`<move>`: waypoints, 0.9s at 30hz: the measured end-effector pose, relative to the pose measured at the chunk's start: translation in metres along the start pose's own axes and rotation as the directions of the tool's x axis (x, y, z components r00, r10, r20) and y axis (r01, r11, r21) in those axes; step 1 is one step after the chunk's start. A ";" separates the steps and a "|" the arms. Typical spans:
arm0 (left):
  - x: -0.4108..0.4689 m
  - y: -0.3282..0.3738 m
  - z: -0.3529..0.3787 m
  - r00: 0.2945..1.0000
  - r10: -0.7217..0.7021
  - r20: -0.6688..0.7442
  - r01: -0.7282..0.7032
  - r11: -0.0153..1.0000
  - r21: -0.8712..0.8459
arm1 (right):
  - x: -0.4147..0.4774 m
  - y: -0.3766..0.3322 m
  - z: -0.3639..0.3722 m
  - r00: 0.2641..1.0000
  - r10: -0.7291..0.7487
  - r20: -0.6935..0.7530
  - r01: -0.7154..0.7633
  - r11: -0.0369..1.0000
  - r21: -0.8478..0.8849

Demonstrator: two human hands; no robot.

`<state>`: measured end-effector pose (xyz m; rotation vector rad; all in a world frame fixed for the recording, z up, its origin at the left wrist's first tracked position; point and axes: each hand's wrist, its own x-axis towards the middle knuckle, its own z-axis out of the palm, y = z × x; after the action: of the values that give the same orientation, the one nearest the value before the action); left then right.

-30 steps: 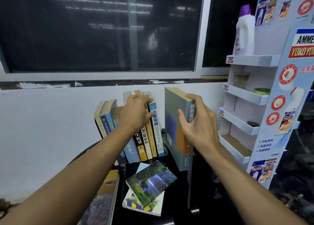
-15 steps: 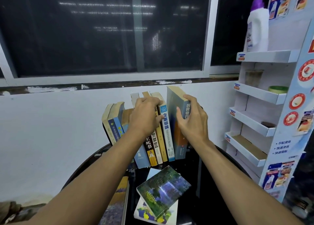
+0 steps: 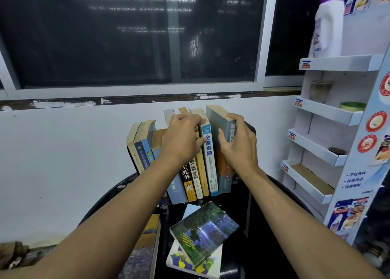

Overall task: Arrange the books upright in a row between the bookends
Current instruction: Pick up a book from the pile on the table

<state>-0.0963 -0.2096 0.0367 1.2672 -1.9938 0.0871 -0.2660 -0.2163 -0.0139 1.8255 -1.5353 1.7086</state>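
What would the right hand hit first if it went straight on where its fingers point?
The right hand grips the grey book; beyond that, probably the white wall, though depth is unclear.

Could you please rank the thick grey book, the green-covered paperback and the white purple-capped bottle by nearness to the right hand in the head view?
1. Thick grey book, gripped by the right hand, rightmost upright.
2. Green-covered paperback, lying flat below, nearer the camera.
3. White purple-capped bottle, on the rack's top shelf, upper right.
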 end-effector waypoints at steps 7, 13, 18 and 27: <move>0.000 0.002 -0.001 1.000 -0.012 0.012 0.012 1.000 0.006 | 0.009 -0.005 -0.014 0.975 0.067 0.211 -0.108 0.975 0.192; -0.001 0.004 -0.004 0.999 -0.004 0.035 0.004 1.000 -0.002 | 0.018 0.010 -0.043 0.801 0.032 0.598 -0.267 0.913 0.309; 0.002 0.002 -0.002 0.999 -0.010 0.036 0.010 1.000 -0.007 | 0.025 0.011 -0.049 0.719 0.009 0.695 -0.232 0.946 0.228; 0.004 0.003 0.002 0.999 -0.015 0.030 0.015 1.000 0.007 | 0.021 -0.001 -0.039 0.765 0.007 0.644 -0.143 0.977 0.159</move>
<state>-0.1009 -0.2117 0.0389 1.2944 -2.0106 0.0678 -0.2935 -0.1988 0.0154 2.6931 -1.7207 1.3624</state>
